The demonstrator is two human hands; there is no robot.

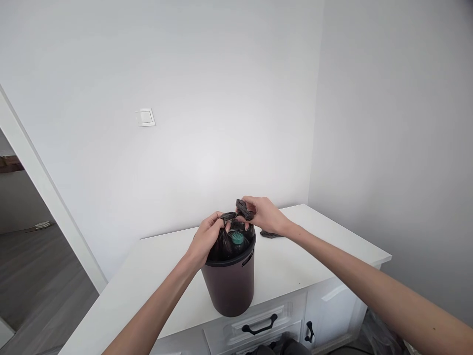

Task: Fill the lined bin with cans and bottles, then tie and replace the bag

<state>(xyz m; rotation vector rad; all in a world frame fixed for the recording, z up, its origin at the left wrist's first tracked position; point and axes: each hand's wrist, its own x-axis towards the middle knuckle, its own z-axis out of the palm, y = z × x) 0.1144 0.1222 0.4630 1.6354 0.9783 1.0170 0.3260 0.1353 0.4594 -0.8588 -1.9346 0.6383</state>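
Observation:
A dark maroon trash bin (pixel 229 290) with a black rim stands on the white dresser top. Inside it is a black plastic bag (pixel 222 247), its top gathered and twisted above the rim. My left hand (pixel 207 235) pinches one end of the bag's top at the left. On the other side, my right hand (pixel 263 214) grips a looped, twisted part of the same bag. Between the hands, a teal bottle cap (pixel 238 238) shows in the bag; the rest of that item is mostly hidden.
Behind the right wrist, a black plastic piece (pixel 269 234) lies on the white dresser (pixel 314 246). Black handles (pixel 260 325) stick out from its front. A light switch (pixel 145 118) is on the wall; a doorway opens at left.

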